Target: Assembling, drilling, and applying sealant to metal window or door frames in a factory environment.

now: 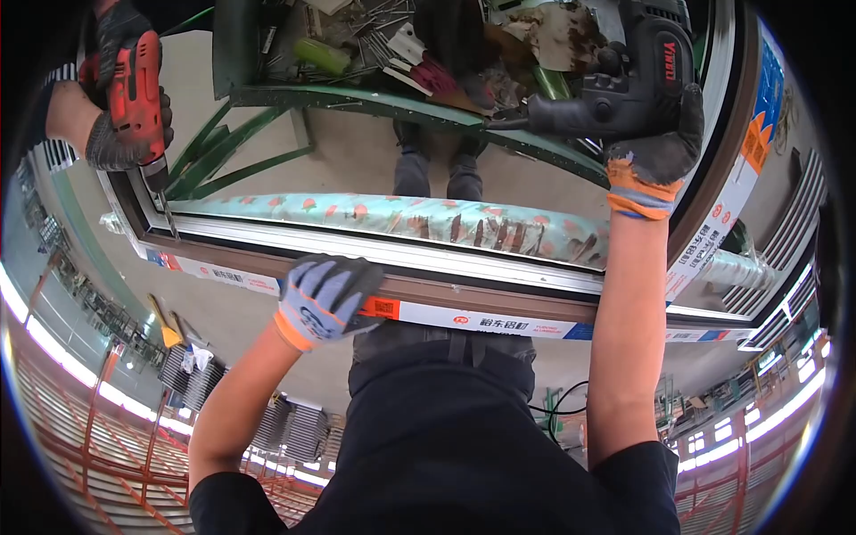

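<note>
Messy green surface (357, 101) up top, left hand (325, 299) has fingers clamped over the frame (437, 292), right hand's (655, 169) fingers wrapped round a black drill (571, 116)

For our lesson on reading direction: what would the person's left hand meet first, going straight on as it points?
The left hand would likely meet the silvery frame rail first, though depth is unclear.

Red racking (87, 428), pale floor (218, 316)

Open space over the patterned roll (374, 212), between red drill (138, 98) and black drill (571, 116)
</note>
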Demonstrator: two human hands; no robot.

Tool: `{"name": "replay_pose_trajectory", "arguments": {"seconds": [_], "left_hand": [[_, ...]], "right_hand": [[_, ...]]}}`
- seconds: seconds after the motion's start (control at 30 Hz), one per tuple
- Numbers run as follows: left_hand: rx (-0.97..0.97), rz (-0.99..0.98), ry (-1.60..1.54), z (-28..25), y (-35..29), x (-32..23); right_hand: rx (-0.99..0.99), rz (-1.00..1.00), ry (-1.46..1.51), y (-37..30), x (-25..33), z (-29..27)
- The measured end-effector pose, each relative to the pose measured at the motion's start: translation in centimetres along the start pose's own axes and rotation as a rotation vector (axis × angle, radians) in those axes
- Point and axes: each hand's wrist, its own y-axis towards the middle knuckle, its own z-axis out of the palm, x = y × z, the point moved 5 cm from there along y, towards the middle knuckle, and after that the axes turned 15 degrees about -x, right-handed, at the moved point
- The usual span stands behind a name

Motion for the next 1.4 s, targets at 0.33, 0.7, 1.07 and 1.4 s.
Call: {"name": "replay_pose_trajectory", "arguments": {"seconds": [0.33, 0.7, 1.07, 1.4], "left_hand": [[0.146, 0.002, -0.225, 3.4, 5.3, -5.3], [0.123, -0.059, -0.245, 2.8, 4.9, -5.6], [0.199, -0.042, -0.263, 1.8, 5.6, -5.7], [0.243, -0.054, -0.193, 1.2, 5.4, -6.9]], "right_hand": [[0.033, 0.193, 0.117, -2.4, 0.5, -2.5], [0.076, 0.177, -0.034, -4.8, -0.9, -4.0], [0.047, 0.312, -0.124, -3.2, -3.8, -5.9], [-0.117, 0.321, -0.143, -1.2, -4.3, -7.2]]}}
